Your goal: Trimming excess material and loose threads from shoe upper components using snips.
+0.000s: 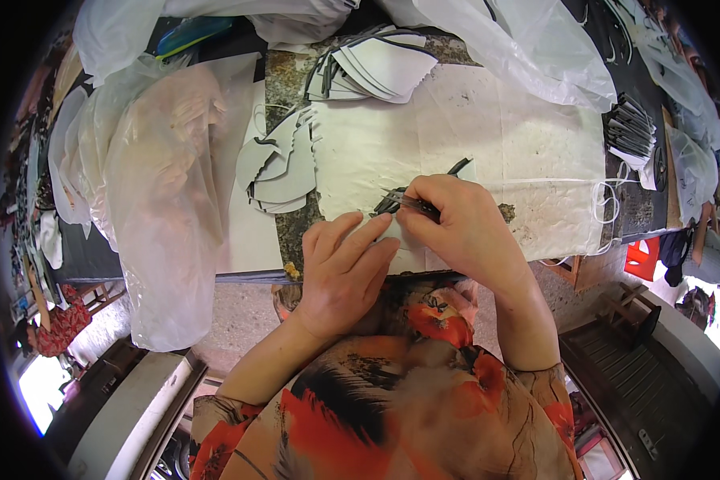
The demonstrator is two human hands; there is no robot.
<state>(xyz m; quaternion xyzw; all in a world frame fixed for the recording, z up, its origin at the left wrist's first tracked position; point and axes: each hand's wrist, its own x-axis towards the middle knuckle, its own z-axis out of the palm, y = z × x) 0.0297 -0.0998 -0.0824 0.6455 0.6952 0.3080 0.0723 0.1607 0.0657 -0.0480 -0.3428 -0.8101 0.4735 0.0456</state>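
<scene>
My right hand (456, 216) is closed around a small dark tool (421, 208) with two thin pointed metal tips, which looks like thread snips. Its tips reach over a black strip (386, 205) on a white piece (408, 254) that lies at the table's near edge. My left hand (346, 264) rests beside it, fingers apart and stretched, their tips touching the white piece near the black strip. Part of the piece is hidden under both hands. Another black strip end (459, 166) sticks out beyond my right hand.
Fanned white pieces with black edging (384, 68) lie at the far side, and another stack (284, 168) to the left. Large clear plastic bags (168, 200) cover the left. A bundle of black-and-white strips (632, 132) and white cord (608, 200) lie right, on and beside the pale cloth (536, 144).
</scene>
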